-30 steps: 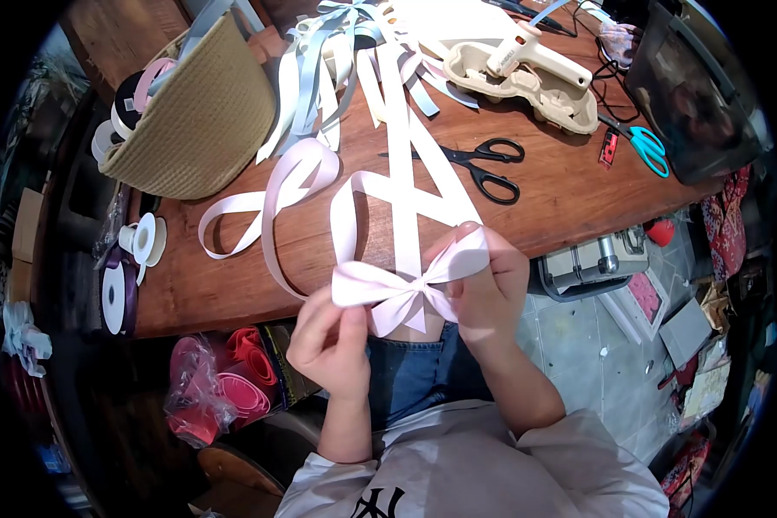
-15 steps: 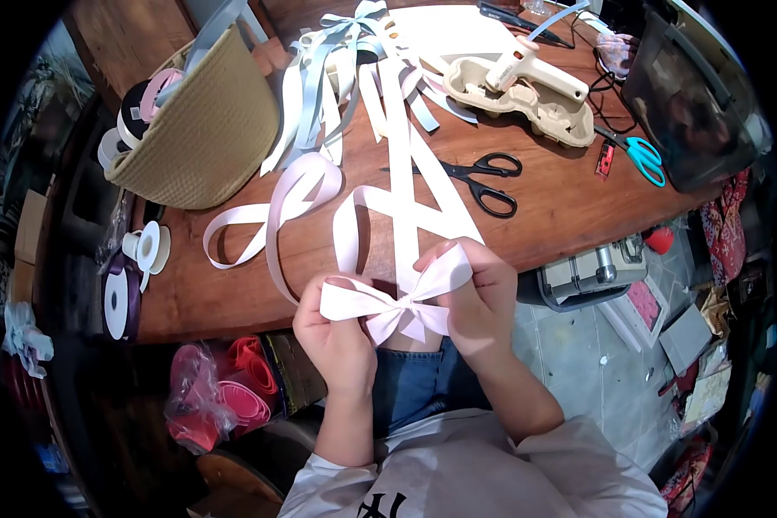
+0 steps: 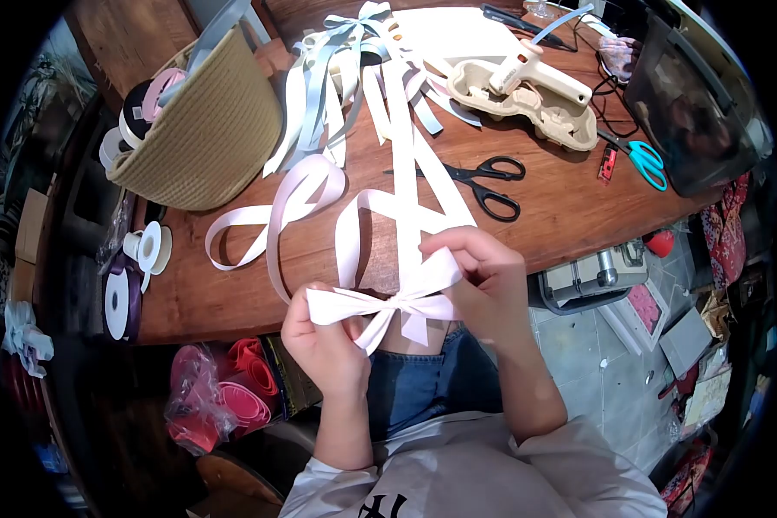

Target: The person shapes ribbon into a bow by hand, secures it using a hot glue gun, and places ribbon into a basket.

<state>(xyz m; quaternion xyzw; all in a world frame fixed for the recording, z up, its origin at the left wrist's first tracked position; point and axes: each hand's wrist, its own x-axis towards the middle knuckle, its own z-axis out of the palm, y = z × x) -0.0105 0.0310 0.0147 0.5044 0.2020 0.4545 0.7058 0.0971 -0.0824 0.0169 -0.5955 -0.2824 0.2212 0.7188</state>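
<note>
A pale pink ribbon bow (image 3: 394, 302) with a knot at its middle hangs between my two hands, just off the table's front edge. My left hand (image 3: 324, 345) is closed on the bow's left loop. On the other side, my right hand (image 3: 483, 285) grips the right loop, thumb below and fingers behind it. Short tails drop from the knot. A long white-pink ribbon (image 3: 403, 173) runs up the table behind the bow, and a curled pink ribbon (image 3: 289, 207) lies to the left. Black scissors (image 3: 488, 186) rest beside the long strips.
Left on the wooden table (image 3: 544, 207) stand a woven basket (image 3: 207, 129) and ribbon spools (image 3: 121, 298). Blue and cream ribbons (image 3: 332, 78) lie at the back. A glue gun (image 3: 540, 78) rests in a cardboard tray (image 3: 570, 129); teal scissors (image 3: 646, 164) and a plastic bin (image 3: 699, 112) are right.
My hands have moved apart, drawing the bow's loops outward. The left hand shifted left and down; the right fingers rose a little. The bow has tilted and its loops look flatter.
</note>
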